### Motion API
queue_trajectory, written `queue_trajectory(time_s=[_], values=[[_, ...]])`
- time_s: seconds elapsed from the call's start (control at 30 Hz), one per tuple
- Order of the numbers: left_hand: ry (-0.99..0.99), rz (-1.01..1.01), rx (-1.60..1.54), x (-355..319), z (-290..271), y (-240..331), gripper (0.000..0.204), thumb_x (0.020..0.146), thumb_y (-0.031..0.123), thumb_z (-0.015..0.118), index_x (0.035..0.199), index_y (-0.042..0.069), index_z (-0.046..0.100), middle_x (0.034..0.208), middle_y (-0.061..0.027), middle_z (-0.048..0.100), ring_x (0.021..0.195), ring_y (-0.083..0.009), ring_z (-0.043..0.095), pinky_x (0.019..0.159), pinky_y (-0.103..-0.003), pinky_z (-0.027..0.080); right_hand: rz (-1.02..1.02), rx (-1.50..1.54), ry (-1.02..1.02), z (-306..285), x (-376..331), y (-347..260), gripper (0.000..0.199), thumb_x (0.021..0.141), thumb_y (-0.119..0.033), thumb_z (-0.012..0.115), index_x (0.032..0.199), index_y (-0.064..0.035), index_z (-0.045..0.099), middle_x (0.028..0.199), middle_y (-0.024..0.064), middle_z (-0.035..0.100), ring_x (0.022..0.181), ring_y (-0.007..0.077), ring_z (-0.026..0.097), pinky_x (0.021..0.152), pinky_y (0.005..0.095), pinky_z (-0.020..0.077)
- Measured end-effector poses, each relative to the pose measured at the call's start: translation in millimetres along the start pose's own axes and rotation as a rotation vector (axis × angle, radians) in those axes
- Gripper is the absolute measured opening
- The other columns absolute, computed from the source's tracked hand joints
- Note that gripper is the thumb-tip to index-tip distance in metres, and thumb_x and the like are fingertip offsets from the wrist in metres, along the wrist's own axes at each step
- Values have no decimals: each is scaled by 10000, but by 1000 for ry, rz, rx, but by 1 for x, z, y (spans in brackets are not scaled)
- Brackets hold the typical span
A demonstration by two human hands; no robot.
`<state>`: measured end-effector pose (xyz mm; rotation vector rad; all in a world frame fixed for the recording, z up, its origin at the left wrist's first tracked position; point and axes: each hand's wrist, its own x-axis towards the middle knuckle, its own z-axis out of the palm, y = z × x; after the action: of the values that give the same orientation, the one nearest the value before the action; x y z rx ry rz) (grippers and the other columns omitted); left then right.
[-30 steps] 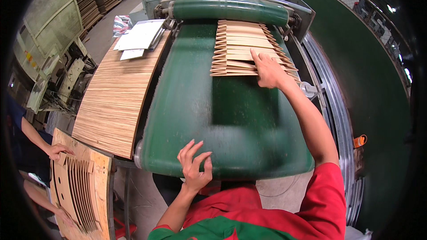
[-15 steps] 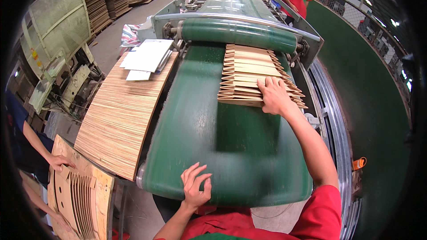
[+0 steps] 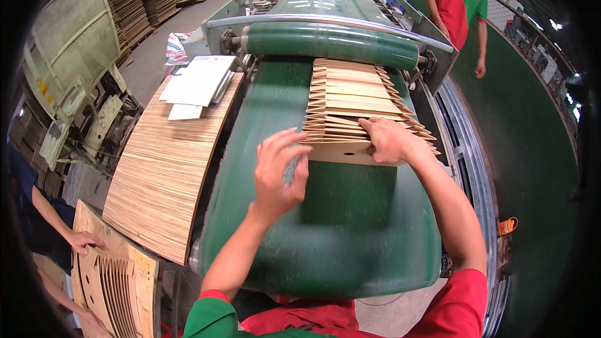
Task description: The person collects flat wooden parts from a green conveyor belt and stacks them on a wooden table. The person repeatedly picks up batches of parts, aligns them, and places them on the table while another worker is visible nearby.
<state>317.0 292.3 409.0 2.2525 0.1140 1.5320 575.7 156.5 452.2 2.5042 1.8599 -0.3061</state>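
Brown shingled cardboard blanks (image 3: 357,103) are lying lengthwise along the green conveyor belt (image 3: 332,225), the right hand (image 3: 387,140) pressing flat on their near end while the left hand (image 3: 280,172), fingers spread, is hovering just left of that end.

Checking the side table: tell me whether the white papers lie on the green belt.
No, the white papers lie on the wooden side table, left of the green belt.

1 head-worn fisheye view looks steeply down and forward along the green conveyor belt (image 3: 325,225) from its near end, close above both forearms; edges bend toward the rim.
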Motion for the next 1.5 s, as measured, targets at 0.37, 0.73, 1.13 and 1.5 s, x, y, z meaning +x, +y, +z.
queue_trajectory(time_s=[0.37, 0.73, 1.13, 1.5], values=[[-982, -181, 233, 133, 127, -112, 454, 854, 259, 807, 1232, 20, 730, 1225, -215, 743, 1178, -384, 690, 1028, -449, 547, 44, -148, 54, -9, 26, 16, 726, 758, -177, 750, 1408, 55, 525, 1570, 277, 466, 1454, 429, 469, 1159, 545, 440], [-805, -393, 200, 147, 153, -145, 454, 1002, 375, 565, 1129, -11, 768, 1104, -276, 753, 1065, -441, 719, 989, -500, 555, 71, -58, 51, -42, 80, 52, 1015, 593, -307, 960, 1433, 64, 528, 1311, 268, 656, 1268, 412, 623, 1086, 463, 501], [-918, -405, 105, 98, 86, -70, 443, 1030, 346, 519, 1086, -27, 749, 1081, -280, 743, 1038, -440, 708, 974, -511, 547, -34, -173, 271, 7, -8, 5, 538, 650, -200, 859, 1069, 29, 611, 1051, 218, 680, 1073, 408, 669, 900, 481, 554], [-1047, -143, 108, 95, 149, -158, 670, 842, 402, 858, 1354, 23, 650, 1331, -187, 678, 1307, -352, 604, 1088, -444, 495, -26, -307, 334, 22, -50, -28, 563, 598, -184, 904, 1045, -26, 600, 1039, 122, 627, 1025, 281, 633, 922, 382, 528]])
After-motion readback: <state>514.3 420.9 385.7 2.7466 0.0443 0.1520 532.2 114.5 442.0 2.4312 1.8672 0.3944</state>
